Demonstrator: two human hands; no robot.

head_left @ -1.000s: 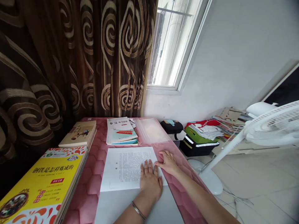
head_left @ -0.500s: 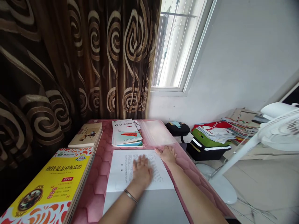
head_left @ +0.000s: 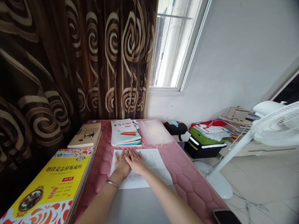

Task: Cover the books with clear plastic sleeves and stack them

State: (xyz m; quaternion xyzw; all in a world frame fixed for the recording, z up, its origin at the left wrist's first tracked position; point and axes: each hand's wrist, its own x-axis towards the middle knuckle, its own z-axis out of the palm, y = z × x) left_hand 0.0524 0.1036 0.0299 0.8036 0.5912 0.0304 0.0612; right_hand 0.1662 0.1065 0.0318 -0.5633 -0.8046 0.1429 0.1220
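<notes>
A white page of printed text (head_left: 155,168) lies flat on the pink quilted surface in front of me, with a plain greyish sheet (head_left: 137,205) along its near side. Whether the two belong to one open book I cannot tell. My left hand (head_left: 121,165), a bangle on its wrist, rests palm down on the upper left of the page, fingers stretched out. Beside it, my right hand (head_left: 136,162) also lies flat, its thumb side touching the left hand. Both hands are open and hold nothing; they cover part of the text.
Yellow-covered books (head_left: 58,174) and a tan book (head_left: 85,135) line the left side. Beyond the page are a pile of booklets (head_left: 125,132) and clear plastic covers (head_left: 155,132). A phone (head_left: 225,216) sits at the near right edge. A white fan (head_left: 233,155) stands on the floor.
My right hand has moved left from the page's far right corner to beside my left hand. The left hand has shifted left and slightly away from me. The phone now shows more fully.
</notes>
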